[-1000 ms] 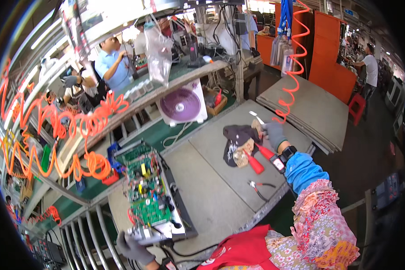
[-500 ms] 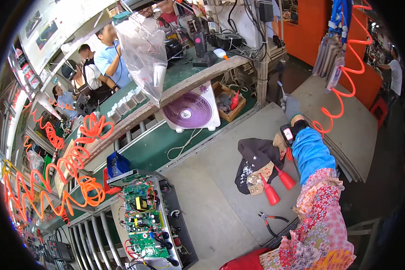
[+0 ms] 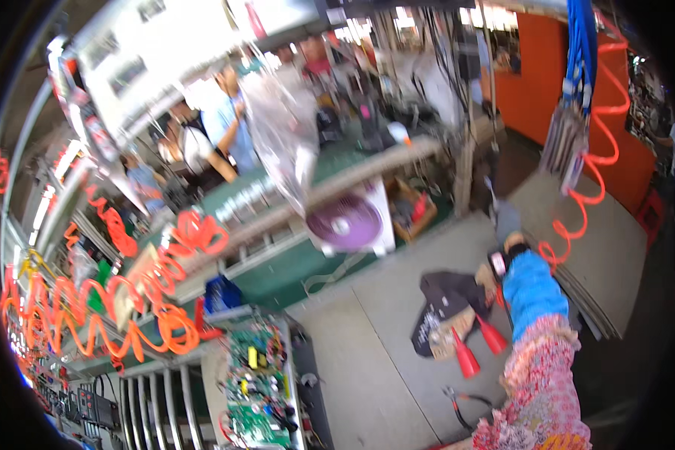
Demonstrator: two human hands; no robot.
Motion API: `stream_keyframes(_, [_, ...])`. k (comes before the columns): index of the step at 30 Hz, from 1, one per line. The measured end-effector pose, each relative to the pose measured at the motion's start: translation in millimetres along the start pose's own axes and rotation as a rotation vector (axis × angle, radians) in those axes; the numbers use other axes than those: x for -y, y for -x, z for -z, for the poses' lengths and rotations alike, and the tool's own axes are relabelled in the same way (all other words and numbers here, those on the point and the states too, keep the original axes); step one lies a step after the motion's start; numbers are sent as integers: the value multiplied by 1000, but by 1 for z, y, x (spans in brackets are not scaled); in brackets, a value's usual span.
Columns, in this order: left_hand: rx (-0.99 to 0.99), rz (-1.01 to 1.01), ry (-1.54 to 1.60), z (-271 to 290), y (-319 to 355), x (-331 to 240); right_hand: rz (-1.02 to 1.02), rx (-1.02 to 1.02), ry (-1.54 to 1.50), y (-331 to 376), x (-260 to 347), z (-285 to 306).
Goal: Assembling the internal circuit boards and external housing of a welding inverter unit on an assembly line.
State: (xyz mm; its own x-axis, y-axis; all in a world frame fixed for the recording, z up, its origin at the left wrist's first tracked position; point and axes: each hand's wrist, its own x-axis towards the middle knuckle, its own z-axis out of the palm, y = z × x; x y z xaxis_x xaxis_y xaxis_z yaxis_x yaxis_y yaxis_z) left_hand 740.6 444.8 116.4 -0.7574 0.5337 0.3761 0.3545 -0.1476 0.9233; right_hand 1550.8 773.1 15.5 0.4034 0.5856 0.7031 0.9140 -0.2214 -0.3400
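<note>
My right arm, in a blue sleeve cover and a flowered sleeve, stretches away along the right side of the grey work surface. At its end my right hand, in a grey glove, is closed around something thin and pale that I cannot make out. A dark wristband with a small device sits at the wrist. Nearer lies a dark cloth with small light bits on it. Two red nozzle bottles and cutting pliers lie beside my forearm. My left hand is out of view.
An open case with green circuit boards stands at left. Behind are a blue bin, a purple fan and a wooden box. Orange coiled hoses hang at left, another at right. People stand beyond the bench.
The whole view has shifted, so things sit lower and further right, and the picture is blurred. My right arm stays stretched out beside the dark cloth; nothing on the surface has visibly moved.
</note>
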Motion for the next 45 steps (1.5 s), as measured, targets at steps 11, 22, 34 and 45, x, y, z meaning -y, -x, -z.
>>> stream_keyframes(11, [55, -21, 75, 27, -8, 24, -524, 1194, -1307, 268, 355, 200])
stream_keyframes(22, [385, 5, 38, 44, 2, 32, -141, 1143, -1821, 352, 540, 321])
stream_keyframes(34, [516, -137, -119, 51, -4, 16, -165, 1301, -1789, 392, 544, 337])
stream_keyframes(45, [431, -94, 152, 33, -11, 49, -196, 1390, -1878, 388, 536, 332])
